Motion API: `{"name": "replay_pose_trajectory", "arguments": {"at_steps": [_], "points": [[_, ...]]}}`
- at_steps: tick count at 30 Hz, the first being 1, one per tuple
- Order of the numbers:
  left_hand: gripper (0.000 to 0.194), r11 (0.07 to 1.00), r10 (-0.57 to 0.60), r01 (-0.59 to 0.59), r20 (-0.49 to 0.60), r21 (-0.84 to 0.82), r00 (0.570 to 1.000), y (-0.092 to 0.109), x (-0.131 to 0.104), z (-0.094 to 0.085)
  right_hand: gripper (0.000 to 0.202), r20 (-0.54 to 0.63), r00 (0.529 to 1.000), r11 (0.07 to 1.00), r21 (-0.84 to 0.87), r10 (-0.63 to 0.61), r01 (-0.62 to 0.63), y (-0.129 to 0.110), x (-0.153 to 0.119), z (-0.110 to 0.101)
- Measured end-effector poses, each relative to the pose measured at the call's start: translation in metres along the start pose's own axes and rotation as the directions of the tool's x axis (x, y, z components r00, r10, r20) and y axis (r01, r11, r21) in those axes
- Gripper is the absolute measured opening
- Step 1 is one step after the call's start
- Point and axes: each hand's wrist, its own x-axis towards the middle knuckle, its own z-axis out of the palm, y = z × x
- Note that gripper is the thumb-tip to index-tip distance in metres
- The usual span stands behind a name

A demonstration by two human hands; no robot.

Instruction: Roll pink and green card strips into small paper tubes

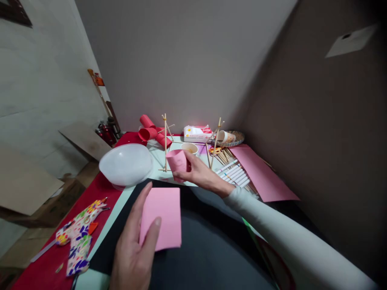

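Frame centre: right hand pinches pink paper cup; overpressure may crush it. Left hand clasps pink rectangular paper.

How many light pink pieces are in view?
3: a rectangular piece in the left hand, a cup-shaped piece in the right hand, a large sheet at right; layers may be hidden.

Inscriptions: none that I can read. Item, one soft tissue pack: printed front, its marks too small for me to decipher.
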Motion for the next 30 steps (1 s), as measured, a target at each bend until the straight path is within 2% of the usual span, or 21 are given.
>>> {"name": "replay_pose_trajectory", "arguments": {"at_steps": [2, 4, 5, 8, 11, 15, 19, 22, 25, 30], "points": [[0.043, 1.0, -0.003, 0.002, 0.02, 0.009, 1.0, -0.002, 0.005, -0.002, 0.046, -0.007, 0.999, 0.958, 0.284, 0.034, -0.03, -0.01, -0.027, -0.01], [0.038, 1.0, -0.018, 0.017, 0.049, 0.019, 0.999, -0.001, 0.007, -0.001, 0.049, -0.028, 0.997, 0.831, 0.555, 0.07, -0.043, -0.019, -0.056, -0.01], [0.038, 0.999, -0.016, 0.014, 0.06, 0.033, 0.998, 0.002, 0.006, 0.001, 0.051, -0.043, 0.995, 0.772, 0.634, 0.085, -0.038, -0.022, -0.069, -0.006], [0.041, 0.992, 0.054, -0.066, 0.112, 0.11, 0.992, 0.009, 0.003, 0.008, 0.058, -0.032, 0.994, 0.699, 0.713, 0.109, -0.054, -0.021, -0.097, 0.014], [0.045, 0.972, 0.122, -0.164, 0.239, 0.168, 0.963, 0.011, -0.001, 0.016, 0.067, 0.055, 0.988, 0.668, 0.731, 0.144, -0.138, -0.01, -0.11, 0.036], [0.05, 0.96, 0.101, -0.192, 0.387, 0.205, 0.917, 0.006, -0.004, 0.024, 0.064, 0.086, 0.989, 0.754, 0.639, 0.123, -0.149, 0.002, -0.113, 0.05], [0.053, 0.955, 0.076, -0.167, 0.338, 0.247, 0.938, 0.008, -0.007, 0.033, 0.051, 0.008, 1.0, 0.83, 0.557, 0.003, -0.007, 0.001, -0.115, 0.052], [0.04, 0.95, 0.064, -0.14, 0.264, 0.28, 0.962, 0.013, -0.008, 0.038, 0.046, -0.004, 0.996, 0.862, 0.501, -0.089, 0.079, -0.005, -0.116, 0.051], [0.028, 0.947, 0.069, -0.134, 0.221, 0.293, 0.973, 0.016, -0.009, 0.039, 0.046, 0.033, 0.996, 0.874, 0.482, -0.086, 0.06, -0.01, -0.117, 0.048], [0.03, 0.931, 0.097, -0.183, 0.269, 0.317, 0.958, 0.015, -0.009, 0.035, 0.039, 0.085, 0.996, 0.895, 0.446, -0.021, -0.019, -0.011, -0.118, 0.043]]}}
